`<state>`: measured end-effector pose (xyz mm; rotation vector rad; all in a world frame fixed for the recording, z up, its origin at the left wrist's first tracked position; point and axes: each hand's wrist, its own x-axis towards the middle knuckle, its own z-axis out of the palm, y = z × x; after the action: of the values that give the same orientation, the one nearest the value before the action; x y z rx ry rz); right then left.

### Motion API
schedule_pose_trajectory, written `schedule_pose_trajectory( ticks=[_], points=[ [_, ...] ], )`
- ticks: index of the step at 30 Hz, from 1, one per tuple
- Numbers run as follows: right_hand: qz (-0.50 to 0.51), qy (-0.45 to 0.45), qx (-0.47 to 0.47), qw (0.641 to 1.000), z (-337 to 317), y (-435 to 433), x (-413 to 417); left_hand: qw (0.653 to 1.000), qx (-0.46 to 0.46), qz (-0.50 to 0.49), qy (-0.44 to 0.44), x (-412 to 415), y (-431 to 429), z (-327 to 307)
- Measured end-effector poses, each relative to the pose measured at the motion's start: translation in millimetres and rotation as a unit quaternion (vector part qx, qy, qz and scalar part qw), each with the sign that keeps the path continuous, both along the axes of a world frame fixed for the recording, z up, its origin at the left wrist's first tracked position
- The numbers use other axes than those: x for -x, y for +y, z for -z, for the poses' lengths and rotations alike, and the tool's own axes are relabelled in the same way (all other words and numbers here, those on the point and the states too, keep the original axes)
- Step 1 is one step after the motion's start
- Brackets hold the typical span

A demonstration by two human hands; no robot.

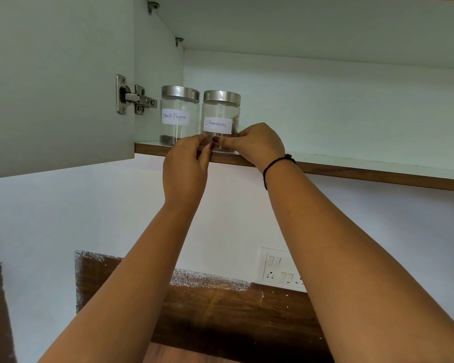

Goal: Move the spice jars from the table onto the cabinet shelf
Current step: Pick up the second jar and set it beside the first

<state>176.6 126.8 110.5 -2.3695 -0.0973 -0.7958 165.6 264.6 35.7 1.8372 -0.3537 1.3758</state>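
The left hand and the right hand are meeting equally near, fingers curling narrowly round the base of the clear glass, steel-lidded Cinnamon jar — left at its 8 o'clock, right at 4. It is standing upright, axis toward 12 o'clock, at the front lip of the wood-edged white cabinet shelf — the matching Black Pepper jar sitting just beside at its 9 o'clock.

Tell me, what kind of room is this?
Most likely a kitchen. A black pepper jar and a cinnamon jar, both with handwritten labels, stand on a wall cabinet shelf, and a switch panel sits on the wall below.
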Motion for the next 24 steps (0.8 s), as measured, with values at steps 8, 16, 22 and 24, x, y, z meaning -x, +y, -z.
schedule_pose_trajectory(
  ticks=[8,16,22,24],
  points=[
    [-0.001,-0.041,-0.046,0.998,3.5,-1.6,6.0,1.0,0.018,0.008,-0.001,3.2,-1.7,-0.4],
    [-0.072,-0.24,-0.155,0.956,30.0,-23.0,41.2,0.998,0.03,0.051,0.029,18.1,6.9,-11.2],
    [-0.131,-0.241,-0.147,0.95,48.1,-25.2,98.0,0.982,0.089,0.169,-0.012,64.8,-17.1,9.0],
    [-0.161,-0.232,-0.144,0.948,53.9,-27.6,118.1,0.975,0.096,0.202,-0.01,78.1,-26.2,14.4]
  ],
)
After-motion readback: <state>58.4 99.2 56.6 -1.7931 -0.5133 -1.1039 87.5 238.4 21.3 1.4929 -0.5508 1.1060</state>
